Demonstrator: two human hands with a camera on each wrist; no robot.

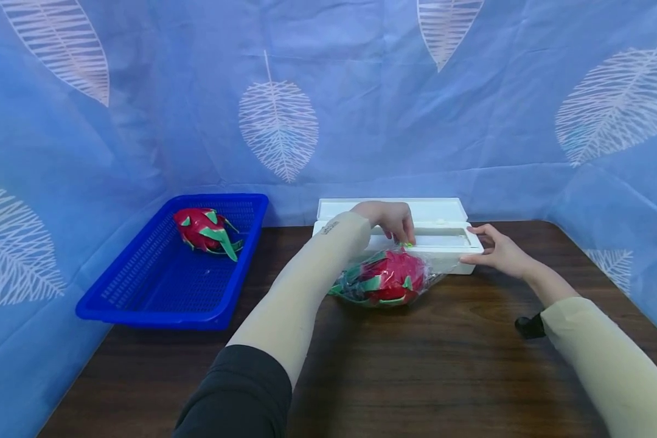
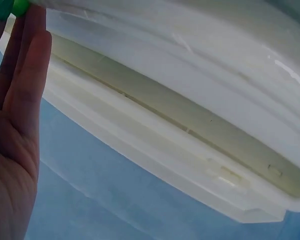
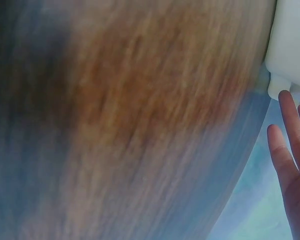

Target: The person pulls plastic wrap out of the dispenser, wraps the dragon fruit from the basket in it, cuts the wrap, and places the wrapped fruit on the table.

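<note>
A long white cling film box lies with its lid raised at the back. In front of it, a red dragon fruit with green scales sits under clear cling film that reaches to the box. My left hand bends down over the box's front edge, its fingertips pinching a small bright-green piece there; the piece is mostly hidden. At the box's right end, my right hand grips the corner, thumb in front and fingers on top. Only part of that grip shows in the right wrist view.
To the left stands a blue plastic basket with another dragon fruit in it. The dark wooden table extends toward me. A blue cloth with white leaf prints hangs behind and at both sides.
</note>
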